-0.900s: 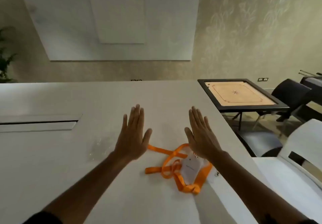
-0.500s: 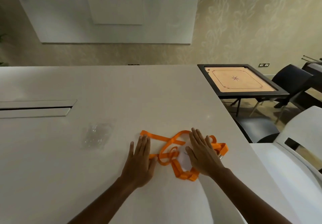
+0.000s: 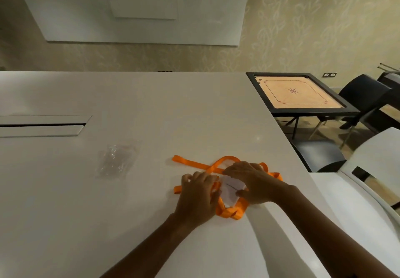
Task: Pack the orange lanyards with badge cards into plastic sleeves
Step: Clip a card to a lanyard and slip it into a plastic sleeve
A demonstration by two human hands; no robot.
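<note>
Both hands are down on the lanyard pile. The left hand [image 3: 195,195] has its fingers curled over the orange strap at the left side of the tangle, looks like it's gripping it. The right hand [image 3: 252,181] is curled over the top of the badge card [image 3: 230,191], thumb on the card's lower right edge and fingers bent across the upper edge, so it's pinching the card.

Count-wise: one white badge card that I can see, and one heap of orange lanyard [image 3: 194,164] strap. Can't tell if it's a single lanyard or a couple tangled together, the loops overlap too much. One loose end runs out to the upper left, another pokes out left under the left hand. There's a thin dark line of print on the card but it's way too small to read.

All of that sits near the right edge of the white surface [image 3: 151,104]. Well to the left of the hands is one crinkly clear plastic sleeve [image 3: 118,158], lying flat, apart from the lanyard.

Further out: one carrom board [image 3: 300,92] on a stand past the corner, a dark chair [image 3: 363,96] behind it, a white chair [image 3: 372,165] on the right.
</note>
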